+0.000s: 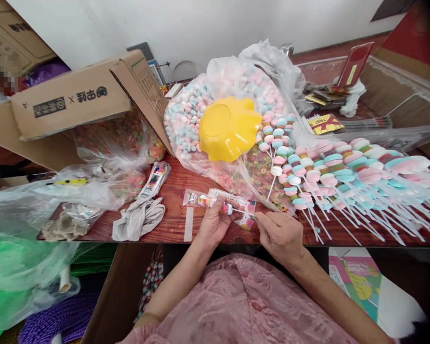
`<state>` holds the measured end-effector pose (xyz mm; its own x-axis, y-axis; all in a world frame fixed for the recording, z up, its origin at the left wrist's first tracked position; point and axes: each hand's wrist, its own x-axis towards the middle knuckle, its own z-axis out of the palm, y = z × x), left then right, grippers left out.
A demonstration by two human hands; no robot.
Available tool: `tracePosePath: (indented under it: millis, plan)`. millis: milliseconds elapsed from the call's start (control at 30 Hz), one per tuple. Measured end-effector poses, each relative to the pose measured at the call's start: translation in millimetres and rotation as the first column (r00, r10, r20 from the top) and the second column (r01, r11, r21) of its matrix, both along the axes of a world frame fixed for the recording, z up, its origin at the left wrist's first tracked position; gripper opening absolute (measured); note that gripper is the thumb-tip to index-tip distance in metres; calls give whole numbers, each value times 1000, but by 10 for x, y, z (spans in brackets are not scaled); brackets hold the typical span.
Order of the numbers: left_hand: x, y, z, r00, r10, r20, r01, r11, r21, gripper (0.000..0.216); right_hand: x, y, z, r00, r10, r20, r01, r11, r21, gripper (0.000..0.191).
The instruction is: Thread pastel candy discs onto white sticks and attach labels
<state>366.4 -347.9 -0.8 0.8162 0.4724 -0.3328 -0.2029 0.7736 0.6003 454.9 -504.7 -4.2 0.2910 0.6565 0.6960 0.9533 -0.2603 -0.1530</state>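
Left hand (pixel 215 225) pinches candy stick (pixel 230 209), long axis left-right, bare end pointing right toward right hand (pixel 281 234); right fingers curled, can't tell whether gripping.

Pink blouse (pixel 236 301), tonal floral, lace-like pattern, slightly sheer-looking; vertical seam at centre front. Left sleeve (pixel 143 335) same pink, ending near elbow. Left hand (pixel 215 222) and right hand (pixel 282 236) bare, forearms likewise. Dark legwear (pixel 320 258) below hem.
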Motion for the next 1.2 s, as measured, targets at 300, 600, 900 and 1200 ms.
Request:
tracePosePath:
  millis: [300,600,900,1200]
  plan:
    - [-15,-201,24,997,-60,39,58,997,55,47,-120,101,1,996,57,-68,-58,998,-4,23]
    - [-508,110,629,981,-67,-182,194,311,930,34,217,-191,111,991,132,-24,-130,990,61,20]
    - [-177,567,696,709,-408,-576,592,-101,800,36,200,-255,268,919,347,187,-357,934,22,28]
    - [-324,525,578,610,-432,-664,710,-74,701,21,304,-387,400,904,352,242,-354,935,-35,29]
